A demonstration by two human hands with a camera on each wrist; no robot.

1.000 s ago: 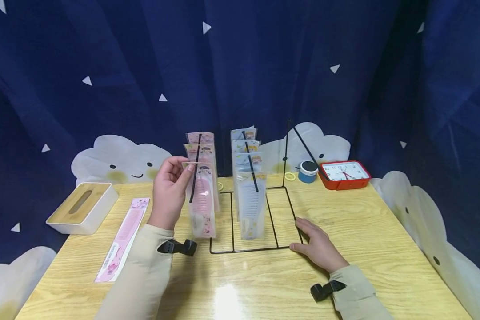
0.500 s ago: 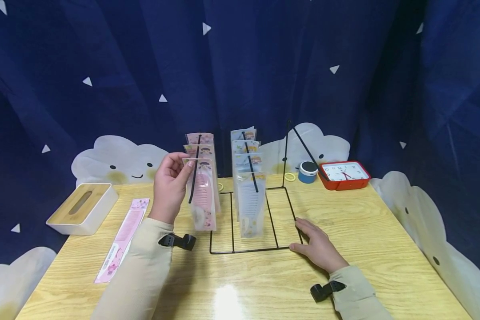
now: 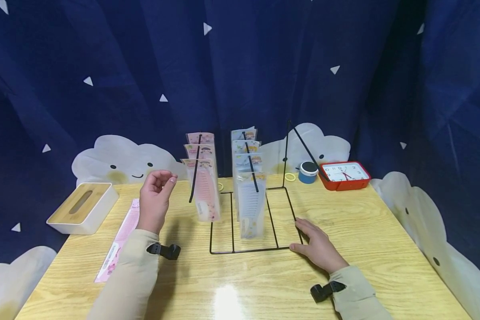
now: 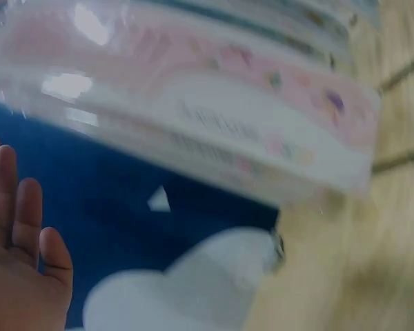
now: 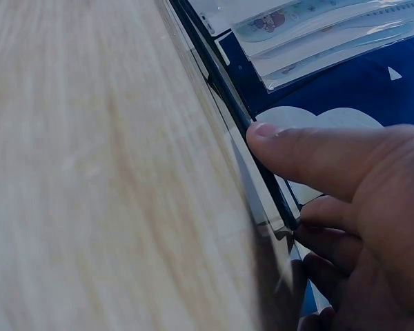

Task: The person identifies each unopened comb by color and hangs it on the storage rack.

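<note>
My left hand is in the air left of the rack, holding nothing, its fingers loosely bent and the thumb near the index finger. Beside it, several pink packaged combs hang on the left hook of a black wire display rack. Light blue packaged combs fill the middle hook. My right hand holds the rack's front right base corner, with the thumb against the front rod and the fingers round the side. One more pink packaged comb lies on the table, partly behind the left sleeve.
A tissue box with a wooden lid stands at the back left. The rack's right hook bears nothing. Behind it are a blue round jar, a red clock and a yellow ring. Dark blue curtain hangs behind the table.
My left hand has let go of the front pink packaged comb and moved left and down. That comb now hangs farther back along its hook. My right hand has stayed still.
</note>
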